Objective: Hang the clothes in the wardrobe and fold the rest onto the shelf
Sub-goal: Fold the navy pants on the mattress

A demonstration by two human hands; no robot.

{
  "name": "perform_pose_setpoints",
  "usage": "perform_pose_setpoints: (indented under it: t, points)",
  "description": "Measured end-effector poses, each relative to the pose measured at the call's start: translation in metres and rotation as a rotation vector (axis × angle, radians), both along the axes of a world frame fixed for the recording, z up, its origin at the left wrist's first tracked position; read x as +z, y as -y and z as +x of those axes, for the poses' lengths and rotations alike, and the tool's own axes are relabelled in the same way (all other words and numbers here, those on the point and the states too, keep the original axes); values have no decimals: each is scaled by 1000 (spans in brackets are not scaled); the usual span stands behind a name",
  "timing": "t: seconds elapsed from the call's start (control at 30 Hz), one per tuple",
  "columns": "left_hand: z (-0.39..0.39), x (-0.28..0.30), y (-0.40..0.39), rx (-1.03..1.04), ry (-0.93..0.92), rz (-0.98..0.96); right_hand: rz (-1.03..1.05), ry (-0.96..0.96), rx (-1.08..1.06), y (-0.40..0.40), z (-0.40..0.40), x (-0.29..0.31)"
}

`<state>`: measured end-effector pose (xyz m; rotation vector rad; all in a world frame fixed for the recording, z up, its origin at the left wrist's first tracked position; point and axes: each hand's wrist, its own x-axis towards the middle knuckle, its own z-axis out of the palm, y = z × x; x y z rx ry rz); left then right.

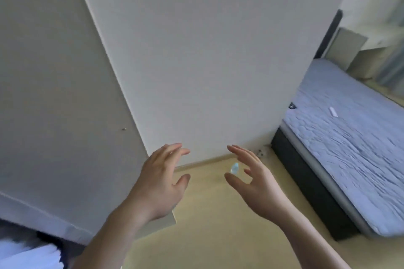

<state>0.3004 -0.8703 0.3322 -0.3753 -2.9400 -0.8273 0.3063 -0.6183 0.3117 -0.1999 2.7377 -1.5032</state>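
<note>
My left hand [160, 178] and my right hand [253, 178] are raised side by side in front of me, palms facing each other, fingers spread, holding nothing. To the left stands a pale wardrobe door panel [54, 94] with a small knob [124, 129]; my left wrist overlaps its lower corner. Blurred white and dark clothes [30, 251] show at the bottom left corner. The wardrobe's inside, rail and shelf are out of view.
A white wall [207, 50] fills the middle, with a skirting board at its foot. A bed with a light blue quilted mattress [349, 137] on a dark base stands to the right; a small white object [333, 112] lies on it. The floor [218, 225] is light wood.
</note>
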Motion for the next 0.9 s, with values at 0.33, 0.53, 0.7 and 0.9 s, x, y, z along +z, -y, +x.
perform_pose_setpoints:
  t: [0.33,0.53,0.7,0.9]
  points:
    - [-34,0,-275,-422,25,-46,-43,44,-404,-252,66,-19]
    - [-35,-10,-427,-536,45,-44,-80,118,-532,-407,94,-24]
    - [-43,-13,-540,-620,60,-50,-86,100,-606,-516,103,-15]
    - [-74,-22,-665,-724,85,-104,-83,89,-690,-630,106,-20]
